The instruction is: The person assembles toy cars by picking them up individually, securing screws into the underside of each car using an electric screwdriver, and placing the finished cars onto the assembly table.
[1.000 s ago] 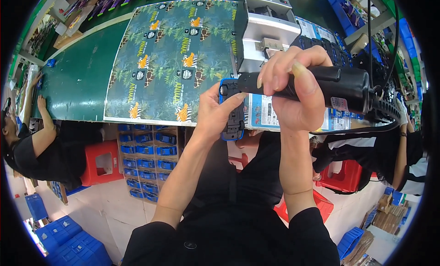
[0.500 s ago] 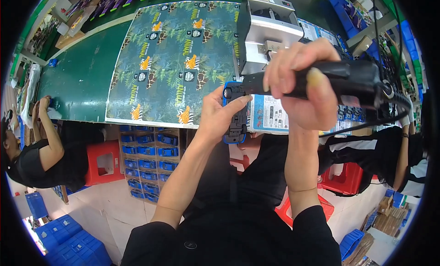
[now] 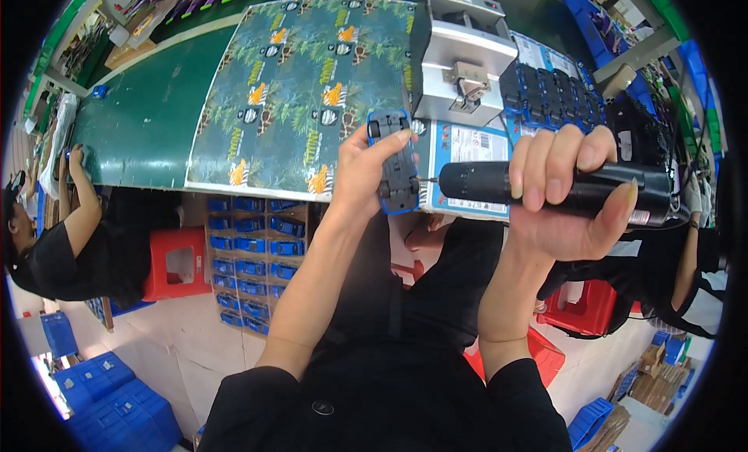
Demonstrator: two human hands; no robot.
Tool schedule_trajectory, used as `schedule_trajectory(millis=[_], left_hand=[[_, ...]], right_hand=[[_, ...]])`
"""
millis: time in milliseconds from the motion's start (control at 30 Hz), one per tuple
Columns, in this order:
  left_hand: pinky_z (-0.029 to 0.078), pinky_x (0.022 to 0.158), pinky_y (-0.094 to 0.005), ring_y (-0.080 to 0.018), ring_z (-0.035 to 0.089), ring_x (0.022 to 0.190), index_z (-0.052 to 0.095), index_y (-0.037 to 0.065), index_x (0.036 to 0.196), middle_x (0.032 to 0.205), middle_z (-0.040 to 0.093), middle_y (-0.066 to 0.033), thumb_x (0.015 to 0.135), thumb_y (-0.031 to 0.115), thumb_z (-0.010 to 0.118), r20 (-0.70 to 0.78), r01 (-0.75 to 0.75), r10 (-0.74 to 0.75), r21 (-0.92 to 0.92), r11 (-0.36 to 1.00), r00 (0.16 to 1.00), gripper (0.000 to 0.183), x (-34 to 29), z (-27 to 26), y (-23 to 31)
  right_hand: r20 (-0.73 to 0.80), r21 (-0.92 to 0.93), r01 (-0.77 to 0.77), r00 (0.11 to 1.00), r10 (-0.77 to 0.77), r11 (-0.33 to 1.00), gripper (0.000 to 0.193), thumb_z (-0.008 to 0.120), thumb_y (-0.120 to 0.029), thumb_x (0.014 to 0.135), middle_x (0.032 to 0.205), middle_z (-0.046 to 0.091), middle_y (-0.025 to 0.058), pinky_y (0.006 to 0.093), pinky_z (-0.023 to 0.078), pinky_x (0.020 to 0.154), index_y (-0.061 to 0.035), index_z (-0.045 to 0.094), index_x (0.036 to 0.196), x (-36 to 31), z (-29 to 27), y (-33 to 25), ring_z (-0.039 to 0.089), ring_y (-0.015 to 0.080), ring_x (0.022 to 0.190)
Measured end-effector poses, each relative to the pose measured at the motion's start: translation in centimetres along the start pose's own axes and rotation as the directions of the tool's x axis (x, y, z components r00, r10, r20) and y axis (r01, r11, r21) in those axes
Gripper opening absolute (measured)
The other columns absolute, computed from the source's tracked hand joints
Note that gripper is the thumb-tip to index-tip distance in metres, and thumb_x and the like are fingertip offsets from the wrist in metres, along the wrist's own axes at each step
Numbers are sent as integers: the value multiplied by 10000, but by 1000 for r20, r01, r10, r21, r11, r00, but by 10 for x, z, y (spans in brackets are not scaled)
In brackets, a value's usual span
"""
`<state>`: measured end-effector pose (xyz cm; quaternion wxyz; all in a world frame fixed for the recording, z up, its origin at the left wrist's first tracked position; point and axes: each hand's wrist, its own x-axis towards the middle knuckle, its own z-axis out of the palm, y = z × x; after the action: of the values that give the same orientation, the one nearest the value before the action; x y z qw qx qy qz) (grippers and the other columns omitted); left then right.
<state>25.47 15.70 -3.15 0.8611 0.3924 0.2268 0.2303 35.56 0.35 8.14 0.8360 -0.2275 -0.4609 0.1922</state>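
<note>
At centre, toy car and screwdriver are clamped by fingers of left hand and right hand respectively; chassis could be scratched by a misaligned bit

Toy car: blue at the rim, with a dark grey underside turned toward the viewer; held lengthwise, pointing away from the wearer and slightly slanted, to the near left of the silver machine. Powered screwdriver: black, cylindrical; held nearly level, to the near right of the silver machine, its thin bit directed leftward at the car's near end; contact cannot be determined.
</note>
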Motion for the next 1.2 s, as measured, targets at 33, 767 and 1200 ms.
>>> schedule_trajectory(millis=[33,767,1200], left_hand=[[576,597,-339,-175,679,716,641,16,1018,910,698,-101,850,118,724,-12,4,-4,-1,1000,1000,213,0,1,2],[564,624,-300,-146,672,701,665,32,984,879,703,-80,836,68,721,-53,-12,9,-65,998,999,162,1,-2,-6],[545,587,-280,-124,655,660,667,29,958,825,693,-53,809,49,744,-31,26,-29,-85,996,999,169,5,-1,-8]], right_hand=[[-4,7,-10,1000,10,1000,370,542,-395,948,720,539,83,340,480,596,-32,512,1016,-7,2,1,530,180,560],[-137,-271,-165,982,132,948,325,620,-330,896,689,524,65,318,462,553,-39,497,973,-44,30,24,522,171,543],[68,-127,-203,975,213,971,312,837,-100,672,606,569,58,265,460,498,-31,552,780,-33,25,35,550,160,521]])
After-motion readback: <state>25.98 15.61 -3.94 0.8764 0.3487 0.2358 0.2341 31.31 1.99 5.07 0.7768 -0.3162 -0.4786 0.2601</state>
